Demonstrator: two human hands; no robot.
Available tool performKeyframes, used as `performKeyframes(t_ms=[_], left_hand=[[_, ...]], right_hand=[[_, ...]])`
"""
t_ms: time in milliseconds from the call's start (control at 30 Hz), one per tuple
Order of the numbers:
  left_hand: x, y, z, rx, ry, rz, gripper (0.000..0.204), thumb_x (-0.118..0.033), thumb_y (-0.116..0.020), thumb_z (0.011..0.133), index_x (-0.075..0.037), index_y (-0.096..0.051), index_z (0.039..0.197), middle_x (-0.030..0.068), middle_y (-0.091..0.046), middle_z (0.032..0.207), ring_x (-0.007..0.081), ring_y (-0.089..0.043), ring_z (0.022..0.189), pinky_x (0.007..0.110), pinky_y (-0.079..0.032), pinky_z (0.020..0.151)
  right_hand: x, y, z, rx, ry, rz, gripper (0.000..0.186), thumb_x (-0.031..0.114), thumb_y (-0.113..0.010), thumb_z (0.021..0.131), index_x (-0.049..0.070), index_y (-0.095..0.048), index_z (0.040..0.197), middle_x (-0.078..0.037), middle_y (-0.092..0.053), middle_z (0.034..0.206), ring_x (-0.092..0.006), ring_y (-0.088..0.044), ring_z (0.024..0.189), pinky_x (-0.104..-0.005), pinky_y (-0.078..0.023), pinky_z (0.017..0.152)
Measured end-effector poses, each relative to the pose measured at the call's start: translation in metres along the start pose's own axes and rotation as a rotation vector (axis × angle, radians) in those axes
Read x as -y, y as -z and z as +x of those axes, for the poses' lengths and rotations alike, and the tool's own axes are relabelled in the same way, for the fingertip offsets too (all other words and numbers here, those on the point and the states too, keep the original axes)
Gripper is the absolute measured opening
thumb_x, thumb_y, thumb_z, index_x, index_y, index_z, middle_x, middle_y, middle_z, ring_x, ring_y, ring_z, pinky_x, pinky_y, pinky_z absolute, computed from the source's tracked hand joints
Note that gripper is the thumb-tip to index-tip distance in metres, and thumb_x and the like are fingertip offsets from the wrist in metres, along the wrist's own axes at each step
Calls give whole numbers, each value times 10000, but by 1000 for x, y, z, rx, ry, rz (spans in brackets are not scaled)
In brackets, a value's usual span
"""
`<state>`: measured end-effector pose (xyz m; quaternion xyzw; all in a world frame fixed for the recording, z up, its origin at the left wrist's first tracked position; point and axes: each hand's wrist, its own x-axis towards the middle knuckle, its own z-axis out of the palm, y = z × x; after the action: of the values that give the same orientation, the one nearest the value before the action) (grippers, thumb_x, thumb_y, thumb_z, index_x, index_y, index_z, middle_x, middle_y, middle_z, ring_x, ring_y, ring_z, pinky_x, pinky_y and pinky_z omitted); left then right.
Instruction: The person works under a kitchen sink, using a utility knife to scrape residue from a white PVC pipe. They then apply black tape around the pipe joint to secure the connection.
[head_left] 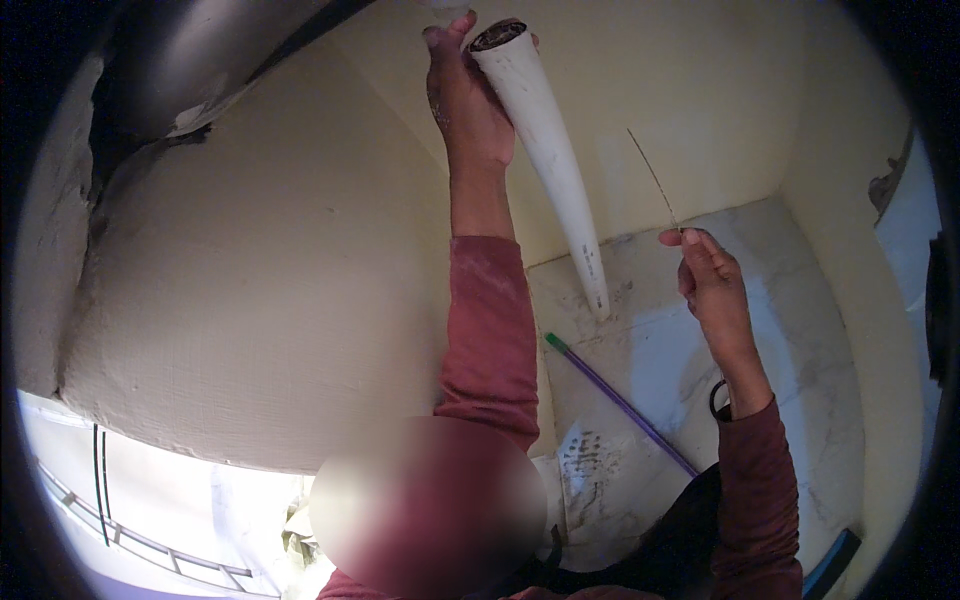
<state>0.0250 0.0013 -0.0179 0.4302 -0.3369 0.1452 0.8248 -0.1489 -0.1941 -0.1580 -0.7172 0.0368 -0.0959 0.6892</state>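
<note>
A white pipe (548,135) rises at a slant from the floor, its round upper end stuffed or crusted with something dark brown. My left hand (470,105) is closed around it just below that end; a fingertip shows past the pipe's far side. Above the left thumb is a pale, translucent piece (447,12), cut off by the frame edge, and whether the hand touches it I cannot tell. Between thumb and fingers, my right hand (708,272) pinches a thin, dark, straight strip (653,176) that points up and left, apart from the pipe.
Pale walls (270,270) close in on the left and behind. On the marbled tile floor (820,400) lies a purple stick (625,405) with a green end, near dark smudges (583,455). A large grey rounded form (200,60) overhangs the upper left. A blue-and-black object (832,563) sits lower right.
</note>
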Motion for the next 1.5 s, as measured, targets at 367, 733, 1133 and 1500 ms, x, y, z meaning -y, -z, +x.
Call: performKeyframes(t_ms=[367,733,1133,1500], left_hand=[[24,13,-34,114,127,-33,619,-546,-371,972,-6,-560,1211,172,-673,933,274,-653,840,404,-532,782],[24,8,-33,76,176,5,537,-517,-383,946,-35,-607,1019,121,-671,847,218,-642,752,362,-526,741],[9,3,-47,7,125,37,489,-458,-473,958,-7,-623,1073,105,-666,859,190,-643,766,336,-513,731],[13,14,-41,-32,153,146,456,-466,-450,973,-58,-641,1048,36,-626,916,142,-563,809,318,-455,738]], right_hand=[[49,13,-29,-26,4,117,269,326,-498,1036,103,-627,1114,54,-418,626,-37,-392,540,-210,-301,448],[150,-27,-43,-198,754,-992,198,177,-489,1014,22,-601,1065,-172,-644,743,-340,-663,679,-445,-497,611],[187,-65,26,26,731,-1035,257,248,-481,996,29,-611,1031,-177,-656,819,-325,-641,636,-422,-521,580],[212,-78,14,394,-143,57,229,158,-454,1023,-42,-564,1031,41,-387,607,-33,-316,435,-189,-252,309]])
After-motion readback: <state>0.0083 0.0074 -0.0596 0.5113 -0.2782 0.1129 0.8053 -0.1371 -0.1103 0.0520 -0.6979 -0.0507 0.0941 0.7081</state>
